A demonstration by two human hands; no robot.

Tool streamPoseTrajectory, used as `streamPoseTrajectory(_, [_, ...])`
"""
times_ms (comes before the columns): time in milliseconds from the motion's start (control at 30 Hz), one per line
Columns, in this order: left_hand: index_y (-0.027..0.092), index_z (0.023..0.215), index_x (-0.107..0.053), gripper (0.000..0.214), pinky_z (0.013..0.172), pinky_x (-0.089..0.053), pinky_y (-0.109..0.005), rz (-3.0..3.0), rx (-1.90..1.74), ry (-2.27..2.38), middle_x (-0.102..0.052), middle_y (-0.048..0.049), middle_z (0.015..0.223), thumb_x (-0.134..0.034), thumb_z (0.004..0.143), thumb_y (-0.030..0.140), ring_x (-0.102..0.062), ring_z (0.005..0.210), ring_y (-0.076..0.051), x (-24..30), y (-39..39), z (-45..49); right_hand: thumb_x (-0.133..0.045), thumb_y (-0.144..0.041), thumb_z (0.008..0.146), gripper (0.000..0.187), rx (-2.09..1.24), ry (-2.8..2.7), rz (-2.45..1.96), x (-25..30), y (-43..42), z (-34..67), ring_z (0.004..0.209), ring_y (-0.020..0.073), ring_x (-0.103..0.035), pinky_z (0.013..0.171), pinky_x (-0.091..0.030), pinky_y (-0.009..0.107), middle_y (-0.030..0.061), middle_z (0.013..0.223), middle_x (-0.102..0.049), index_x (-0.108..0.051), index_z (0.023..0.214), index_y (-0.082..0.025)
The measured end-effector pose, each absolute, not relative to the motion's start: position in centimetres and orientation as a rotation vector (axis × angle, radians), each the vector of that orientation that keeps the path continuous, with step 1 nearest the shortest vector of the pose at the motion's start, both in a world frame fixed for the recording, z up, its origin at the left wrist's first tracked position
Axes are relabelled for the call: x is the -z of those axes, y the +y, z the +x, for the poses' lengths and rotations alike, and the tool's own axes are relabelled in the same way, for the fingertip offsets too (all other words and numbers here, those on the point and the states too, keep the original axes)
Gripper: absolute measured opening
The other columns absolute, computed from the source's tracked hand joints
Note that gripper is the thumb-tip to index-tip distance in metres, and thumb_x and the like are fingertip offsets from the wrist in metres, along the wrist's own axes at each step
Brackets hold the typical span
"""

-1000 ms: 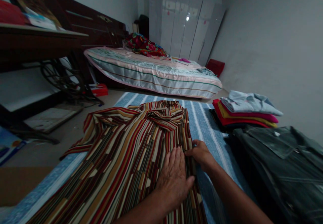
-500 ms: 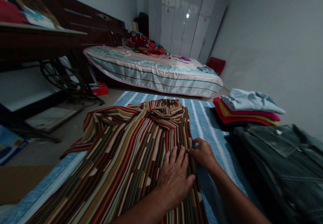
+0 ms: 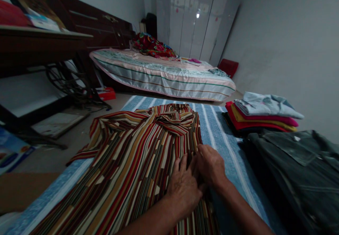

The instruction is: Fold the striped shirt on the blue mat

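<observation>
A long-sleeved garment (image 3: 137, 157) with red, brown, cream and black stripes, a shirt or a dress, lies spread before me. Its right sleeve (image 3: 172, 122) is folded in across the upper part, while the other sleeve (image 3: 106, 125) sticks out to the left. Flat on the cloth near the right edge rests my left hand (image 3: 182, 191), its fingers stretched out. Right beside it, my right hand (image 3: 210, 166) has its fingers curled round the garment's right edge. The fingertips of the right hand are partly hidden behind the left.
Blue-and-white striped bedding (image 3: 225, 136) lies under the garment. To the right are a folded clothes stack (image 3: 262, 116) and dark green folded clothing (image 3: 296, 164). A bed (image 3: 164, 74) stands beyond, with a sewing-machine table (image 3: 47, 41) at left.
My right hand has moved slightly left and turned over, its fingers curling in against the left hand at the garment's edge. The left hand stays nearly in place.
</observation>
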State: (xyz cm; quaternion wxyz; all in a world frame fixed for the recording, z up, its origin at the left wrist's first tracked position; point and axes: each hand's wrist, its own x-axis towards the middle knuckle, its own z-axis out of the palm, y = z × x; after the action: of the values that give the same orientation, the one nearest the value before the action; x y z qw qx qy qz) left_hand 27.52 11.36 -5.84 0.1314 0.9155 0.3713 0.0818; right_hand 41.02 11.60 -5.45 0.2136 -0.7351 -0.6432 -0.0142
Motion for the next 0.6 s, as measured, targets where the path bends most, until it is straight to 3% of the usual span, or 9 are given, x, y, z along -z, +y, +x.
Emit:
streamPoseTrajectory(100, [0.029,0.146,-0.023,0.063,0.112,-0.019,-0.057,2.647,-0.237,1.059,-0.032,-0.0024,0.15,-0.041,0.088,0.048,-0.019,0.14,-0.035,5.6,11.3,27.5,-0.038,-0.016,0.089,0.026,0.022,-1.916,-1.804,6.9,11.1,40.7,0.094,0.0196,-0.057,0.084,-0.038,0.029,0.0079,0.097,-0.065,-0.062,0.098,-0.019])
streamPoseTrajectory(233, [0.019,0.141,-0.037,0.063,0.113,-0.017,-0.056,2.653,-0.229,1.046,-0.035,-0.008,0.148,-0.04,0.088,0.052,-0.017,0.14,-0.033,5.6,11.3,27.1,-0.036,-0.011,0.088,0.035,0.03,-1.917,-1.805,8.1,11.1,41.6,0.115,0.02,-0.05,0.098,-0.033,0.032,0.0099,0.12,-0.06,-0.059,0.114,-0.015])
streamPoseTrajectory(400, [0.019,0.133,-0.047,0.06,0.113,-0.018,-0.055,2.629,-0.291,1.029,-0.034,-0.0097,0.148,-0.042,0.086,0.057,-0.021,0.14,-0.03,5.4,11.2,26.6,-0.04,-0.009,0.085,0.038,0.051,-1.935,-1.901,7.8,11.3,42.0,0.119,0.0209,-0.048,0.101,-0.033,0.035,0.0102,0.126,-0.057,-0.058,0.118,-0.017])
streamPoseTrajectory(600, [0.011,0.138,-0.039,0.068,0.116,-0.017,-0.052,2.563,-0.254,1.041,-0.03,-0.0138,0.149,-0.052,0.082,0.047,-0.021,0.14,-0.028,5.3,11.1,26.2,-0.041,-0.012,0.088,0.039,0.014,-2.011,-1.926,7.5,11.8,41.2,0.13,0.0233,-0.038,0.107,-0.023,0.043,0.0105,0.137,-0.048,-0.053,0.125,-0.019])
